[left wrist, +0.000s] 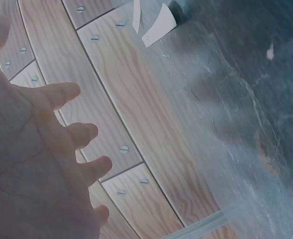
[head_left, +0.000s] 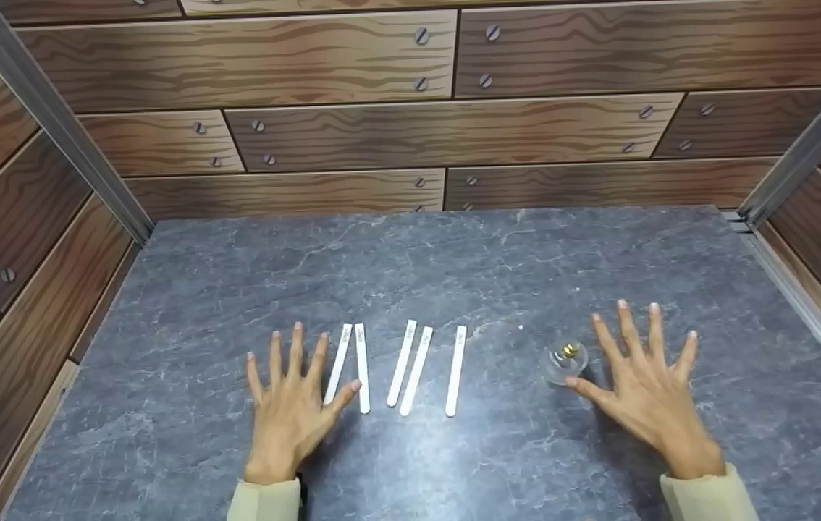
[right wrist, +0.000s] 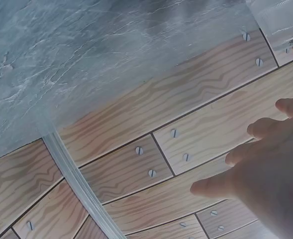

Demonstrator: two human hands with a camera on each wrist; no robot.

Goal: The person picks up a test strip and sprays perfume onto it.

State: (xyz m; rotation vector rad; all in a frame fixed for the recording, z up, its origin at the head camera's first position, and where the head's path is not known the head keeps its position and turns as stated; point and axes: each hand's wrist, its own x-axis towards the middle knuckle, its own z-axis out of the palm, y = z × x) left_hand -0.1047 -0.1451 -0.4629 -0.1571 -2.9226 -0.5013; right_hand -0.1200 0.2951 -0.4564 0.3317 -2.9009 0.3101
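Left grip (head_left: 293,416) and right grip (head_left: 646,394) splay, holding nothing; between them, white sticks (head_left: 416,370) near the left, clear container (head_left: 559,369) by the right, handily placed, I'd guess.

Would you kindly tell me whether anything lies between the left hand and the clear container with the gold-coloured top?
Yes: in the head view, five white strips lie on the tabletop between the left hand and the clear container. Nothing visible stands upright between them.
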